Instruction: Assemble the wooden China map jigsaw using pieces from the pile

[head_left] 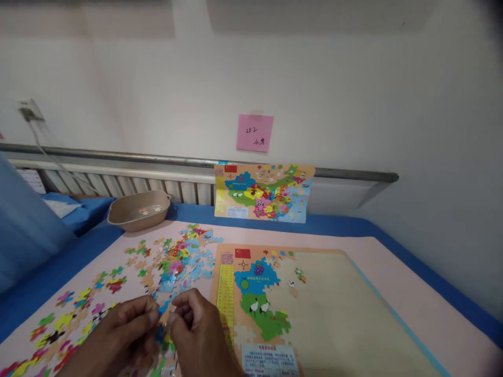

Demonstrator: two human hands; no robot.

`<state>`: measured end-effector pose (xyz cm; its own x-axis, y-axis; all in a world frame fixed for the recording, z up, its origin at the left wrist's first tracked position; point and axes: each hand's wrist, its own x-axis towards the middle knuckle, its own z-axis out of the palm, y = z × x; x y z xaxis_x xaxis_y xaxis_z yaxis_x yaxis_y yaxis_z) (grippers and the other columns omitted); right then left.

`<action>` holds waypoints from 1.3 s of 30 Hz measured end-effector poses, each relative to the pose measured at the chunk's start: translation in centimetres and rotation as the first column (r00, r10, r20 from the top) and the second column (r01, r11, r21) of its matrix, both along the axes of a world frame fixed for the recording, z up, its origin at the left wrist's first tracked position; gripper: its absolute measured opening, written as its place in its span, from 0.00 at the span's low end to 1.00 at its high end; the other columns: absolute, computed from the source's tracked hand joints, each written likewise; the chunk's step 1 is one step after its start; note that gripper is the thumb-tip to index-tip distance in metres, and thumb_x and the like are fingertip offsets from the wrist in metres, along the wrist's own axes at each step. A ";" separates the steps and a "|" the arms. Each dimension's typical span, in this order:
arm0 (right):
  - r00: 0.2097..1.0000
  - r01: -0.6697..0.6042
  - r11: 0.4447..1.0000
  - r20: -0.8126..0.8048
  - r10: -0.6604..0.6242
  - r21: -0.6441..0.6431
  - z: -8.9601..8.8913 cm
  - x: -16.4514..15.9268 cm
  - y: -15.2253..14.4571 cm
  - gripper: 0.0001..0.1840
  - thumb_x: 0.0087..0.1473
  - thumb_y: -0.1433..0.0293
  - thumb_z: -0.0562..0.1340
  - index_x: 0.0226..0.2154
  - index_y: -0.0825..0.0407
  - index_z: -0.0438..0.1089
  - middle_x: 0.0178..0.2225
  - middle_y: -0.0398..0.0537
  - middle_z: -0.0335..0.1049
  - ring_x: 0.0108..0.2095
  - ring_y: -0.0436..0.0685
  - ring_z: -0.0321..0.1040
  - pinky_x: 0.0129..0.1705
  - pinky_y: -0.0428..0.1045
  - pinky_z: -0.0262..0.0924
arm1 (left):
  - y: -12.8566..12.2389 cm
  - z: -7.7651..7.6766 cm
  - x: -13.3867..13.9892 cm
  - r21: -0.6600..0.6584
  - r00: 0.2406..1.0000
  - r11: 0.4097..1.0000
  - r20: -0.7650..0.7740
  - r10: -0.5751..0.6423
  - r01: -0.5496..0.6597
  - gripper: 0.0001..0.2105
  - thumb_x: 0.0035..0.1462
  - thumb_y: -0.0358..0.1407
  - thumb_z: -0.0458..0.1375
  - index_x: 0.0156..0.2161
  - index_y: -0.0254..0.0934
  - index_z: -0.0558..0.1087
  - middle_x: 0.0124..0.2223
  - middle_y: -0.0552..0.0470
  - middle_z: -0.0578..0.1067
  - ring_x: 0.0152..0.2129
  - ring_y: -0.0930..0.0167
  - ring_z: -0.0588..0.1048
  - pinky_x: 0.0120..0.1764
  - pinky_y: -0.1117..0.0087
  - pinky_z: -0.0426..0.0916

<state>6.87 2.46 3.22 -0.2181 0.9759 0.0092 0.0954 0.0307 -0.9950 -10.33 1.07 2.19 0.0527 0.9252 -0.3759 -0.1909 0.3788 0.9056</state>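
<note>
My left hand (126, 327) is closed, thumb and fingertips pinched together above the loose jigsaw pieces (112, 283). Close beside it, my right hand (198, 330) has its fingers curled in a pinch as well. What is between the fingertips of either hand is too small or hidden to make out. The partly assembled map jigsaw (263, 319) lies in its board (353, 314) right of my right hand, with its left side and upper edge filled in. Two small separate pieces (301, 275) rest on the bare part of the board.
A brown plastic basin (137, 209) with a few pieces in it stands at the back left. A printed map picture (263, 193) hangs from the metal rail (353, 174). Above is a pink note (254, 133) on the wall. A blue cloth (27, 225) is at the left.
</note>
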 end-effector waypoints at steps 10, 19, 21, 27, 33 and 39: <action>0.998 -0.042 0.999 -0.042 0.041 -0.017 0.3 0.4 0.3 0.08 0.57 0.73 0.59 0.39 0.50 0.72 0.32 0.43 0.71 0.35 0.54 0.70 0.36 0.46 0.60 | 0.0 0.8 0.7 0.036 0.999 0.999 -0.018 0.026 -0.026 0.21 0.46 0.50 0.72 0.27 0.37 0.70 0.18 0.54 0.71 0.13 0.74 0.66 0.19 0.74 0.60; 0.988 -0.089 0.996 -0.125 0.089 0.008 -0.2 0.2 0.3 0.06 0.58 0.65 0.59 0.34 0.49 0.71 0.28 0.41 0.66 0.29 0.53 0.64 0.29 0.46 0.55 | 0.2 2.1 1.0 0.072 0.997 0.996 -0.062 0.050 -0.045 0.18 0.47 0.47 0.69 0.28 0.37 0.69 0.18 0.53 0.73 0.11 0.74 0.69 0.18 0.76 0.57; 0.988 -0.094 0.996 -0.124 0.094 0.010 0.0 0.3 0.2 0.07 0.58 0.65 0.59 0.34 0.49 0.70 0.28 0.41 0.65 0.28 0.53 0.62 0.28 0.46 0.54 | 0.2 2.0 1.0 0.078 0.997 0.996 -0.060 0.056 -0.051 0.17 0.47 0.46 0.69 0.29 0.36 0.70 0.19 0.53 0.73 0.11 0.75 0.68 0.18 0.75 0.58; 0.984 -0.125 0.992 -0.127 0.128 0.024 0.1 0.5 0.2 0.09 0.60 0.63 0.59 0.35 0.49 0.70 0.29 0.41 0.66 0.29 0.53 0.63 0.30 0.46 0.54 | 0.2 2.1 1.0 0.088 0.996 0.994 -0.059 0.066 -0.060 0.15 0.46 0.44 0.69 0.28 0.35 0.72 0.19 0.53 0.73 0.11 0.75 0.67 0.19 0.74 0.63; 0.984 -0.127 0.992 -0.124 0.127 0.003 -0.3 0.3 0.3 0.09 0.61 0.62 0.59 0.36 0.49 0.70 0.29 0.41 0.66 0.30 0.53 0.64 0.30 0.47 0.56 | 0.3 2.7 1.1 0.086 0.992 0.993 -0.086 0.090 -0.083 0.16 0.45 0.44 0.70 0.28 0.34 0.72 0.21 0.52 0.74 0.13 0.77 0.67 0.19 0.76 0.58; 0.985 -0.119 0.993 -0.128 0.118 -0.005 -0.3 0.3 0.3 0.09 0.60 0.62 0.59 0.37 0.49 0.71 0.30 0.41 0.67 0.31 0.54 0.64 0.32 0.47 0.58 | 0.2 2.5 1.0 0.083 0.995 0.994 -0.061 0.082 -0.077 0.16 0.44 0.44 0.71 0.29 0.35 0.73 0.22 0.53 0.74 0.14 0.76 0.66 0.20 0.74 0.60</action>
<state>7.21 2.78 2.92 -0.3299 0.9435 0.0322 -0.0356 0.0217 -0.9991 -9.30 1.31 4.72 -0.0445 0.9527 -0.3006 -0.1579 0.2904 0.9438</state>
